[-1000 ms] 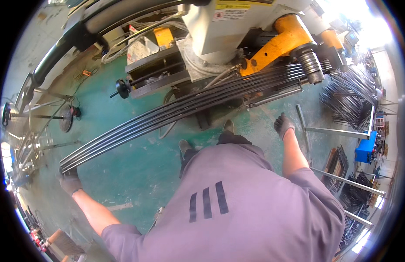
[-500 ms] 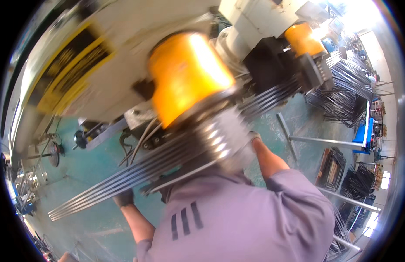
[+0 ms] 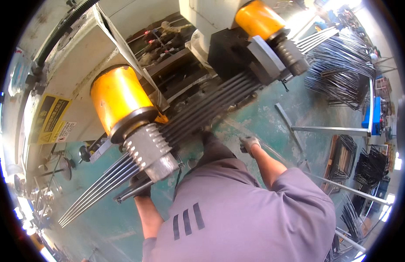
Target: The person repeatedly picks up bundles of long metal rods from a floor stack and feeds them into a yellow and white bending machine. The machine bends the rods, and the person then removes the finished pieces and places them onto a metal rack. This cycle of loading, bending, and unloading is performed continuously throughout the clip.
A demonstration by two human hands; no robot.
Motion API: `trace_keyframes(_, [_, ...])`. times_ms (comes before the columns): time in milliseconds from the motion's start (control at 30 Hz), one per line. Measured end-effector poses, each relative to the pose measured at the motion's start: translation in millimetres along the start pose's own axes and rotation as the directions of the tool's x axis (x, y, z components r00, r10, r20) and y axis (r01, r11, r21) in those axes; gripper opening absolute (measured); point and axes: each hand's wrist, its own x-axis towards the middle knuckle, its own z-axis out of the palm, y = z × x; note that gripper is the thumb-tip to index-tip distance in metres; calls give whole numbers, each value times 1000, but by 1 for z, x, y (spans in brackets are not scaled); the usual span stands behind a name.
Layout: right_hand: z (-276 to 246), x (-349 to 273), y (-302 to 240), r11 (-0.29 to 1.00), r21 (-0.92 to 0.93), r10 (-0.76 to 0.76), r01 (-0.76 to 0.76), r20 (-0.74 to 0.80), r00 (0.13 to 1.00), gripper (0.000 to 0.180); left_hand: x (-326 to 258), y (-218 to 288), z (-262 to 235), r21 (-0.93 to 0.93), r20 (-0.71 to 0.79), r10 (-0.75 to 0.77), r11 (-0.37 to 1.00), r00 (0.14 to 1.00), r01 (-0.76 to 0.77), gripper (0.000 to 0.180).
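My left hand (image 3: 144,191), in a dark glove, is at the short dark bars (image 3: 131,190) below the near clamp head; its fingers are hidden behind them. My right hand (image 3: 250,146), in a pale glove with dark fingertips, hangs off to the right with its fingers curled in. Whatever it may hold cannot be made out. Several long metal bars (image 3: 206,104) run side by side through a ribbed clamp head (image 3: 150,150) under a yellow cylinder (image 3: 121,100). Farther off, a second yellow cylinder (image 3: 260,19) stands above another clamp (image 3: 267,60) on the same bars.
The pale machine body (image 3: 86,65) carries a yellow warning label (image 3: 54,120). A large pile of metal rods (image 3: 340,72) lies at the far right. Nearer are a grey metal frame (image 3: 329,130), stacked dark frames (image 3: 344,159) and a blue bin (image 3: 375,115). Green floor (image 3: 202,218) lies underneath.
The view has shifted, so the near cylinder and clamp head now sit farther left. My right hand has come out from behind the clamp head. My left hand is now closer to that head.
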Motion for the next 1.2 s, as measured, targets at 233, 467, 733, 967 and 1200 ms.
trace_keyframes(233, [-19,-14,27,950,270,-164,157,2,987,30,-5,21,11,-956,275,-389,-18,879,292,32])
trace_keyframes(467, [44,-161,-130,512,692,-751,510,71,657,42,-24,15,-43,-620,401,-503,-764,766,-177,26])
trace_keyframes(733, [100,-192,-231,239,959,-699,-153,279,658,18,-36,-4,-109,-685,292,-718,-618,633,-386,55])
trace_keyframes(967, [97,-196,-236,220,937,-715,-272,344,609,16,-43,-23,-148,-989,-85,-804,142,589,51,45])
trace_keyframes(1200, [100,-198,-236,236,938,-709,-256,346,615,15,-50,-60,-151,-979,52,-810,-158,584,-132,47])
